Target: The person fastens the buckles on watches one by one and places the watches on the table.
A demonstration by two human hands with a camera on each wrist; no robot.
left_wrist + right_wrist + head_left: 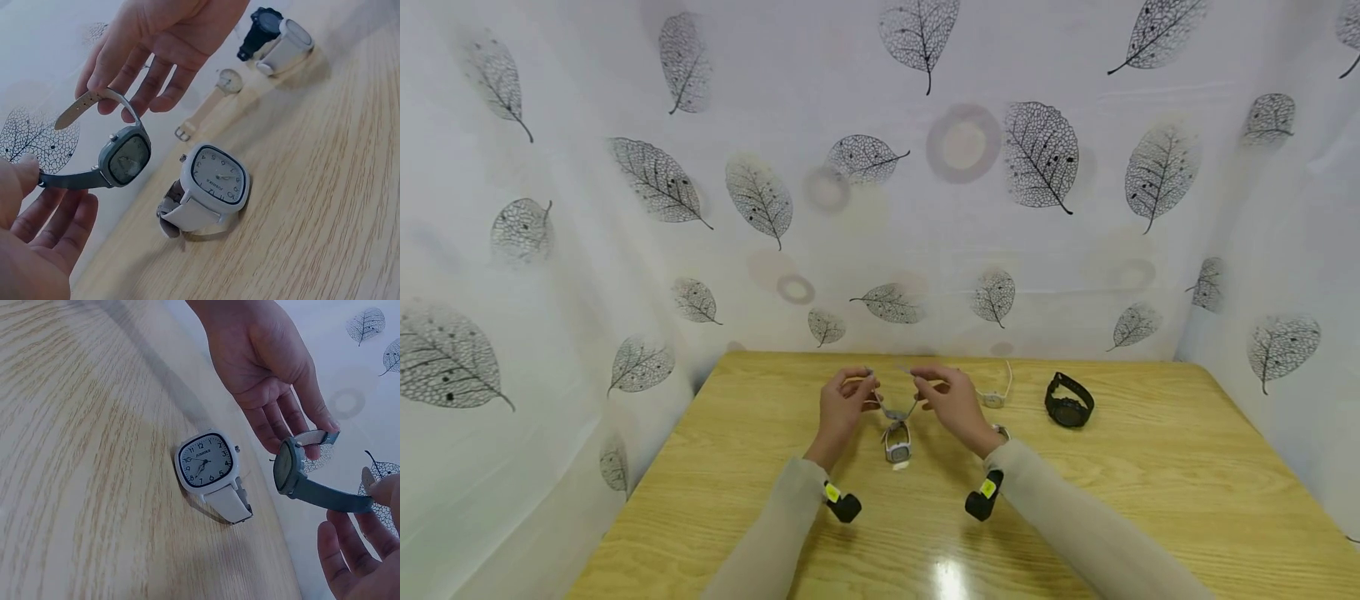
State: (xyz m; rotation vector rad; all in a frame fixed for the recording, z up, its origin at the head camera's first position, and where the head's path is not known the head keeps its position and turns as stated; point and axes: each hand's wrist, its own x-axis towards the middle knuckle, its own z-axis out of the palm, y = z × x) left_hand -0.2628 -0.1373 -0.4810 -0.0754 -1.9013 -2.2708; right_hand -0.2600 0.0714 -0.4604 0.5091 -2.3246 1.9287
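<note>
We hold a grey watch [127,157] in the air above the wooden table [1150,500], stretched between our two hands. It has a rounded-square grey case, a pale greenish dial, a small crown on one side and a slim grey strap whose underside looks lighter. Our left hand [842,406] pinches one strap end between thumb and forefinger, the other fingers loosely curved below it; our right hand [951,400] pinches the other strap end the same way, its remaining fingers hanging half open. We cannot read any writing on the grey dial. Just below it, on the table, stands a white watch [206,460] with a rounded-square case, dark bezel line and black numerals; its dial bears a short brand word under the twelve, too small for us to spell with certainty. Further off lie a beige watch [219,94] and a black watch [1067,402]
</note>
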